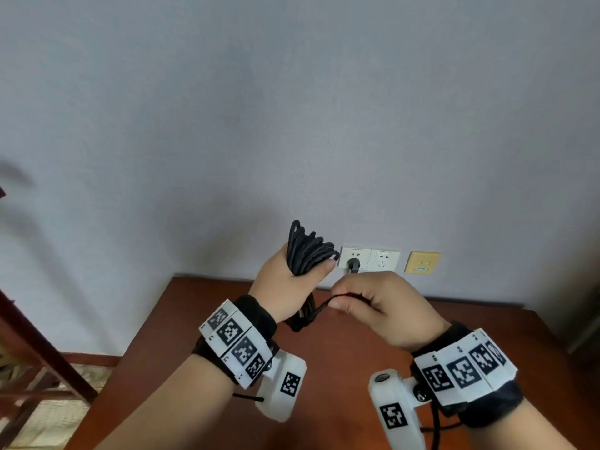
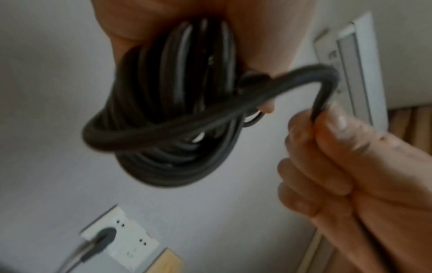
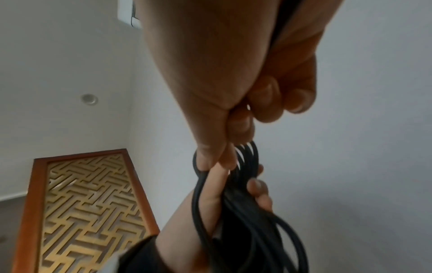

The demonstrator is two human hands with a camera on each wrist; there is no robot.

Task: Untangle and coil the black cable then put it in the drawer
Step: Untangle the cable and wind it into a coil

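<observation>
- Cable (image 1: 306,254): most of it sat gathered in a bundle of loops in our left hand (image 1: 287,287), fingers and thumb curled round it, held up over the desk (image 1: 341,358) in front of the wall.
- Our right hand (image 1: 386,310) was closed on the loose tail, pinching it between thumb and forefinger, just beside the bundle; the tail ran crosswise round the loops in the left wrist view.
- We judged the untangling done and the coiling nearly done: what was left looked like finishing the wrap of the tail, then stowing the bundle.
- The drawer was not in any view, so we could not tell whether it was open or where it was.
- Count: one cable, in one bundle; the loops were too blurred and packed to count.
- Count: two hands, both on the cable, each with a marker wristband.
- Count: two white sockets (image 1: 370,258) on the wall, the left one with a dark plug (image 1: 353,265) in it; one yellow plate (image 1: 422,262) beside them.
- One desk below; a wooden frame (image 1: 32,352) to its left.
</observation>
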